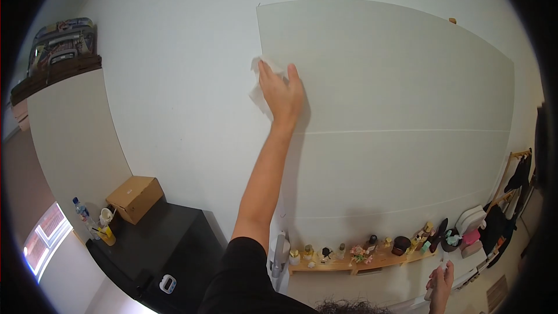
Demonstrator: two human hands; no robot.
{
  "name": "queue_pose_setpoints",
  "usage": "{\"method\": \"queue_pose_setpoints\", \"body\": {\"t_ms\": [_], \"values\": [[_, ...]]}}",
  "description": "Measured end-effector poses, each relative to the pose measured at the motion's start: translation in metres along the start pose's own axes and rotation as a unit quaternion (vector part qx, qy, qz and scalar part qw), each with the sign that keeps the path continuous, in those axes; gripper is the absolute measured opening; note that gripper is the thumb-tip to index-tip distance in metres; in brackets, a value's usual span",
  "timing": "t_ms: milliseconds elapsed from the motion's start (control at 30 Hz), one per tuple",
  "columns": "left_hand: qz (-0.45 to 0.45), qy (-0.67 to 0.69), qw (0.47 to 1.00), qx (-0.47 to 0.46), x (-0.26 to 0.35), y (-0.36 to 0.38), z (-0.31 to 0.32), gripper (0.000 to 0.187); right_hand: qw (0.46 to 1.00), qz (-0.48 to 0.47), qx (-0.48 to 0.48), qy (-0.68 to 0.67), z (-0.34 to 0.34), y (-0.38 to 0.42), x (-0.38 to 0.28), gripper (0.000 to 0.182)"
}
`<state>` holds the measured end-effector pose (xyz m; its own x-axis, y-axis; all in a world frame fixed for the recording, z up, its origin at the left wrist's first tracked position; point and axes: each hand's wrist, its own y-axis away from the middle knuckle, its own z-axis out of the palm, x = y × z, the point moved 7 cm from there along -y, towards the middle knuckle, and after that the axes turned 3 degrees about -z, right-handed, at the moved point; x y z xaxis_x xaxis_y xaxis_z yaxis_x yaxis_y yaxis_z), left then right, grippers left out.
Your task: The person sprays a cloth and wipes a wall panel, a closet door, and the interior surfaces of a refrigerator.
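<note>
My left hand [282, 93] is raised high, palm toward the wall, with a white wipe [257, 94] under its fingers. It presses the crumpled wipe against the left edge of a large pale glossy panel [395, 87], where the panel meets the white wall [186, 81]. Low at the right, my right hand [440, 285] has its fingers curled around a small whitish object that I cannot make out.
Below the panel, a narrow wooden shelf [354, 266] carries several small bottles and flowers [361, 253]. At left, a cardboard box [135, 199], a water bottle [85, 216] and a yellow drink cup [107, 235] stand on a black fridge-like cabinet [168, 238].
</note>
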<state>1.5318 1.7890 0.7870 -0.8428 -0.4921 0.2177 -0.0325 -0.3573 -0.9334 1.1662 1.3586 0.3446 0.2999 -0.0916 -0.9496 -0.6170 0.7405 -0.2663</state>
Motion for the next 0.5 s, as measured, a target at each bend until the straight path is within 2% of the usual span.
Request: {"method": "queue_pose_setpoints", "body": {"t_ms": [33, 100, 133, 200, 233, 300, 333, 367, 400, 433, 500], "values": [[0.005, 0.001, 1.0, 0.002, 0.008, -0.022, 0.0, 0.067, 1.0, 0.003, 0.012, -0.003, -0.008, -0.004, 0.008, 0.047], [-0.058, 0.152, 0.985, -0.064, 0.019, -0.064, 0.006, 0.05, 1.0, 0.008, 0.011, -0.005, -0.009, -0.007, 0.004, 0.047], [-0.057, 0.152, 0.985, -0.065, 0.021, -0.084, 0.01, 0.05, 1.0, 0.008, 0.011, -0.006, -0.007, -0.01, 0.001, 0.047], [-0.05, 0.007, 0.996, -0.073, 0.02, -0.114, 0.017, 0.036, 1.0, -0.004, -0.003, -0.002, -0.001, -0.013, -0.005, 0.046], [-0.049, 0.009, 0.996, -0.076, 0.018, -0.115, 0.015, 0.036, 1.0, -0.002, 0.0, -0.003, 0.002, -0.014, -0.008, 0.046], [-0.117, 0.116, 0.976, -0.14, 0.014, -0.111, 0.023, 0.035, 1.0, -0.002, 0.0, -0.008, 0.01, -0.013, -0.012, 0.038], [-0.114, 0.121, 0.975, -0.146, 0.004, -0.108, 0.032, 0.035, 1.0, 0.0, 0.007, -0.011, 0.009, -0.012, -0.011, 0.038], [0.101, -0.039, 0.991, -0.083, 0.014, -0.103, 0.035, 0.038, 1.0, -0.002, 0.0, -0.015, 0.01, -0.013, -0.01, 0.038], [0.308, -0.193, 0.931, -0.01, 0.039, -0.088, 0.04, 0.04, 1.0, -0.004, -0.008, -0.018, 0.011, -0.013, -0.009, 0.038], [0.312, -0.186, 0.932, -0.009, 0.04, -0.089, 0.047, 0.04, 1.0, -0.006, 0.0, -0.021, 0.009, -0.014, -0.01, 0.038], [0.302, -0.174, 0.93, -0.114, 0.04, -0.088, 0.076, 0.051, 1.0, 0.003, -0.009, -0.021, 0.008, -0.013, -0.011, 0.037]]}}
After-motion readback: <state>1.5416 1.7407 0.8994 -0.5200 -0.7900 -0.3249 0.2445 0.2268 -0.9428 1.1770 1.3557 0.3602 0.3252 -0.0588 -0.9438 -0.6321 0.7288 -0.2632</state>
